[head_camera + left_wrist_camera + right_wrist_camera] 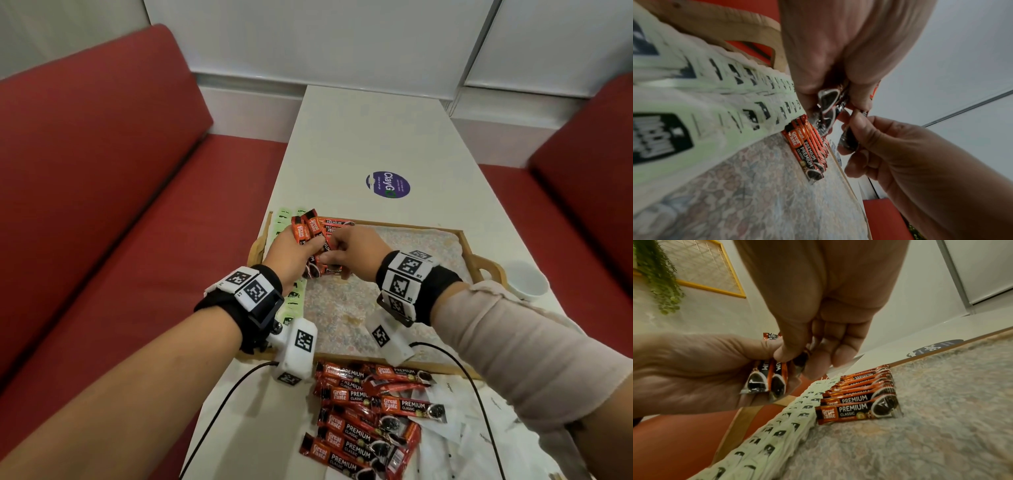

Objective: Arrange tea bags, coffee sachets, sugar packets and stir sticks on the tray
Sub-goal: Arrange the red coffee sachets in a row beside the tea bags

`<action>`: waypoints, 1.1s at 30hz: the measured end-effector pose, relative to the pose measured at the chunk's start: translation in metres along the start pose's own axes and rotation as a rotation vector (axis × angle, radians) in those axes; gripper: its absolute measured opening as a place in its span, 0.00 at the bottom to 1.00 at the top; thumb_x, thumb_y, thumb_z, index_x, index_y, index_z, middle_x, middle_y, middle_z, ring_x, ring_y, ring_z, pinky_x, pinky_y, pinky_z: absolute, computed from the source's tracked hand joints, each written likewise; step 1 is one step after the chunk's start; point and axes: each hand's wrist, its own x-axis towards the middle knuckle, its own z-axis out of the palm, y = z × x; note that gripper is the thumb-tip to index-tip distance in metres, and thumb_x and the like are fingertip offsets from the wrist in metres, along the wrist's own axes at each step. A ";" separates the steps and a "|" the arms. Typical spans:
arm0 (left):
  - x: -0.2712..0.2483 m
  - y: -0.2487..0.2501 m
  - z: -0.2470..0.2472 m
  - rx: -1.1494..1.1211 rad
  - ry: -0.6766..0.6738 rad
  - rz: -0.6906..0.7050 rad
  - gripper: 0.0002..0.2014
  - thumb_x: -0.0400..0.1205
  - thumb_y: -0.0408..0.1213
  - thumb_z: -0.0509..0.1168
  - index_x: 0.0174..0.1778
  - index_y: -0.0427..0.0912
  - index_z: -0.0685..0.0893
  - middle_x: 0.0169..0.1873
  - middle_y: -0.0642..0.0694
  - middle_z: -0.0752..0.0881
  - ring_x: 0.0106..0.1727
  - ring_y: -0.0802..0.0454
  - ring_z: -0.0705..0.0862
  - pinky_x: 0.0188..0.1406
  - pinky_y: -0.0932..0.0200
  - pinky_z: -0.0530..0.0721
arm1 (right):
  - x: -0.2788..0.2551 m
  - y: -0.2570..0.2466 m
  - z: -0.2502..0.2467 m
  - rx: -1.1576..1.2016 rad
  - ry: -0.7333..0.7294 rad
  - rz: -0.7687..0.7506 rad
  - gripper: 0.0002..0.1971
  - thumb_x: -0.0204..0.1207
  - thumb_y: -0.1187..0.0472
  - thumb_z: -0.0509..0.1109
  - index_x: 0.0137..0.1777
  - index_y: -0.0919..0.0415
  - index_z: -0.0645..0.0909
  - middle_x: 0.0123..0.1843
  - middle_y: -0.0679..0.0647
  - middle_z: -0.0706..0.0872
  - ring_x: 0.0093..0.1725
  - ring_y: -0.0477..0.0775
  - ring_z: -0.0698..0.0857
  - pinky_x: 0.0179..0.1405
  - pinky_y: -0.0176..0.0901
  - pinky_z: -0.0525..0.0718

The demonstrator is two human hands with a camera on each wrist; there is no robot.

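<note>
Left hand (294, 251) grips a fan of red-black foil coffee sachets (306, 229) above the wooden tray (467, 251); right hand (356, 247) pinches one out. Advice: pull one only, lay it flush beside the sachet row (861, 395), parallel, next to pale green tea bags (789, 423).

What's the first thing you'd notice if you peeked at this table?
Both hands meet over the wooden tray: the left hand holds a bunch of red coffee sachets and the right hand pinches one from it. More red sachets lie scattered on the white table nearer the person.
</note>
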 end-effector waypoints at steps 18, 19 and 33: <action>0.016 -0.008 -0.018 -0.189 0.200 -0.100 0.07 0.88 0.37 0.56 0.44 0.47 0.75 0.42 0.50 0.80 0.39 0.56 0.83 0.38 0.50 0.84 | 0.003 0.026 0.000 -0.431 -0.122 0.178 0.06 0.72 0.67 0.73 0.39 0.57 0.80 0.42 0.53 0.86 0.42 0.53 0.82 0.43 0.40 0.75; 0.017 -0.009 -0.017 -0.176 0.201 -0.102 0.07 0.87 0.38 0.57 0.44 0.48 0.75 0.42 0.50 0.81 0.40 0.56 0.84 0.42 0.47 0.86 | 0.004 0.026 0.002 -0.446 -0.128 0.181 0.04 0.72 0.67 0.73 0.41 0.59 0.82 0.44 0.54 0.87 0.43 0.54 0.84 0.44 0.40 0.76; 0.017 -0.010 -0.016 -0.243 0.165 -0.142 0.05 0.87 0.38 0.58 0.45 0.46 0.76 0.42 0.48 0.80 0.38 0.56 0.83 0.39 0.49 0.86 | 0.013 0.017 0.007 -0.545 -0.105 0.178 0.08 0.74 0.59 0.73 0.45 0.60 0.77 0.44 0.55 0.81 0.42 0.56 0.80 0.42 0.42 0.76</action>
